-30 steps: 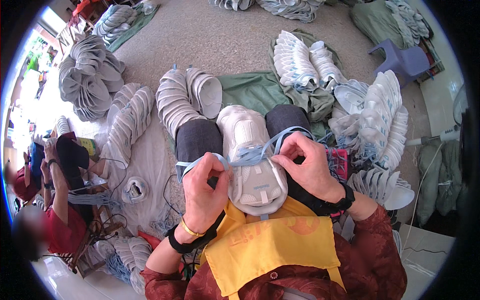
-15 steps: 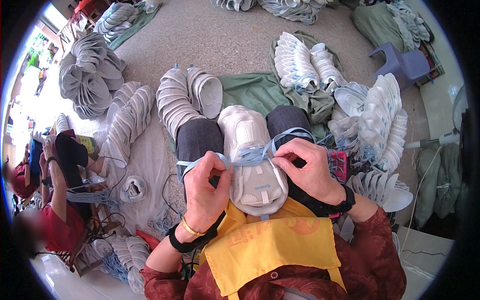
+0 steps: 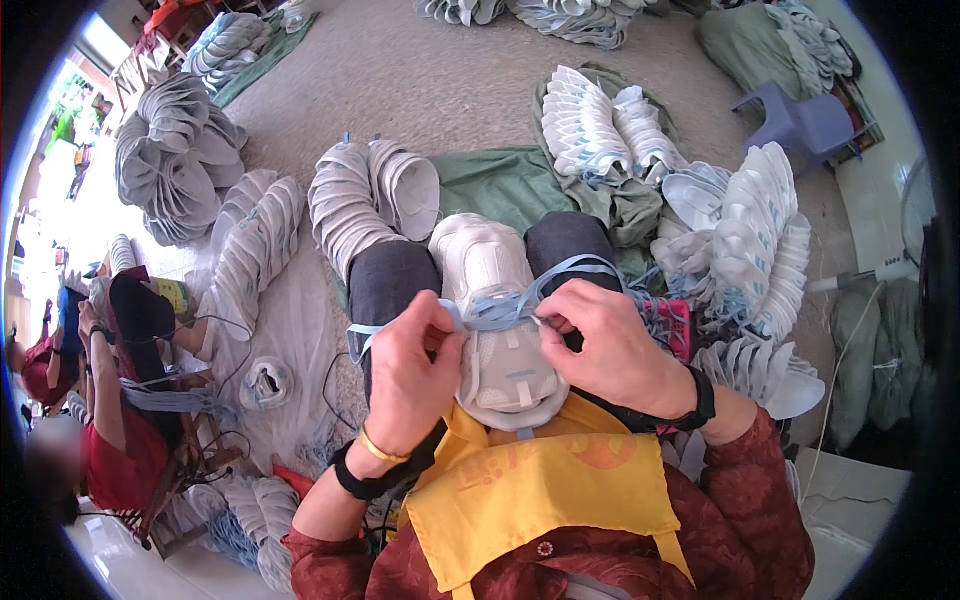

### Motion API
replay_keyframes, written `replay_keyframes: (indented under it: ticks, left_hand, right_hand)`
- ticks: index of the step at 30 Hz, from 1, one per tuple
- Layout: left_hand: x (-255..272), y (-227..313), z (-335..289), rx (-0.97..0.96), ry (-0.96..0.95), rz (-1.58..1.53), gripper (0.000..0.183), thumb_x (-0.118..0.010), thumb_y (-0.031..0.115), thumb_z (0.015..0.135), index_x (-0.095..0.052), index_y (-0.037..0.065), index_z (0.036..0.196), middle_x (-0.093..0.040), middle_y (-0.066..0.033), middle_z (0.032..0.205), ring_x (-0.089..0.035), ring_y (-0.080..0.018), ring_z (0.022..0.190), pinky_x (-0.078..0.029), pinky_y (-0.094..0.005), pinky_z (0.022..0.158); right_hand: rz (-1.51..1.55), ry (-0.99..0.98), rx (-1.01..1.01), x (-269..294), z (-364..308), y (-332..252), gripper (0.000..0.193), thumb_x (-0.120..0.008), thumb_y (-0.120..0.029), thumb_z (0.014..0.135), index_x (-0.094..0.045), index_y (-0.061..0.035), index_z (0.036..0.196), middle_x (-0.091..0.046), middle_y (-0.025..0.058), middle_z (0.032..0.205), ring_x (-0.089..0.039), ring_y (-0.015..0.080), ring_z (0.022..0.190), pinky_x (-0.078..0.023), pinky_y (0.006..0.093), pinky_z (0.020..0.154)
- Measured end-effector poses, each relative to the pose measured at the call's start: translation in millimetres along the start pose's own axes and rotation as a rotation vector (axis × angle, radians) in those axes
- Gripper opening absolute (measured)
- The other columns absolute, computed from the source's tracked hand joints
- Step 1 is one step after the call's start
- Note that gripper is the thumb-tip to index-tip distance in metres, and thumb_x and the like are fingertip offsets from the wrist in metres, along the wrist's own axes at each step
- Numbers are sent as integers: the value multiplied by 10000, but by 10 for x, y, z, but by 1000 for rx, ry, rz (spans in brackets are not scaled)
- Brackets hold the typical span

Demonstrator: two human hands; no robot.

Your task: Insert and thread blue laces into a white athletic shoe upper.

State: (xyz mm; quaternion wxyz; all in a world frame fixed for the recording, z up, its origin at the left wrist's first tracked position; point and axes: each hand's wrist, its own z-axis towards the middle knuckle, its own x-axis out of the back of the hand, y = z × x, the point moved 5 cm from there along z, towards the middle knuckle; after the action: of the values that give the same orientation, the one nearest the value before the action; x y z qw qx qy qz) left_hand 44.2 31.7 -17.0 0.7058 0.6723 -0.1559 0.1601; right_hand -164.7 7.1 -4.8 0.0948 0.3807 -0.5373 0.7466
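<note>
Both hands, left hand [image 3: 415, 365] and right hand [image 3: 610, 345], pinching blue laces [image 3: 500, 312], over white shoe [image 3: 495, 320] on lap

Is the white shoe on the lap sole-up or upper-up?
Upper-up: the shoe shows its tongue and lace area; both hands pull blue lace across it.

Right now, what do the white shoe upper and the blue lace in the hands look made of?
White shoe upper: looks like soft knit or mesh fabric, matte, with stitched panels. Blue lace: flat woven textile tape, limp, bending between the left hand and right hand.
</note>
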Motion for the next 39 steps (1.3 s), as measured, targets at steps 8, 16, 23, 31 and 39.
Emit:
replay_keyframes:
  ticks: [8, 16, 23, 31, 39]
  left_hand:
    - [-22, -35, -40, 14, 34, -24, 231, -731, -67, 852, -510, 0, 862, -585, -48, 704, -592, -82, 631, -473, -243, 577]
    - [-53, 40, -82, -258, 57, 209, 160, -697, -75, 838, -562, -11, 894, -528, -120, 796, -595, -262, 635, -477, -352, 586]
    - [-26, 46, -139, -233, 0, 208, 166, -715, -3, 860, -569, -22, 936, -540, -134, 830, -602, -276, 683, -485, -363, 623]
    - [-65, 141, -209, -249, -59, 288, 259, -696, 48, 816, -538, -40, 1001, -533, -195, 910, -576, -375, 840, -480, -440, 742]
    - [-119, 190, -225, -251, -66, 325, 168, -563, -14, 852, -525, -54, 1010, -529, -246, 945, -540, -456, 905, -463, -504, 794]
  right_hand:
    - [-322, -117, 155, -73, -16, -160, 224, -680, -6, 802, -616, 20, 1016, -639, 144, 927, -678, 325, 859, -565, 413, 749]
    - [-680, -478, 210, -173, 90, -416, 226, -665, -33, 739, -594, 31, 945, -592, 172, 972, -636, 312, 943, -543, 381, 788]
    - [-742, -178, 332, -217, 114, -343, 172, -633, -48, 792, -587, 7, 949, -557, 127, 940, -623, 307, 918, -535, 387, 747]
    - [25, -86, 161, -212, 89, -524, 134, -650, -11, 892, -570, -3, 1000, -577, 143, 926, -630, 368, 863, -520, 442, 739]
    - [-92, -116, 160, -469, 161, -330, 71, -661, -82, 901, -628, -23, 920, -611, 158, 928, -650, 362, 860, -544, 457, 721]
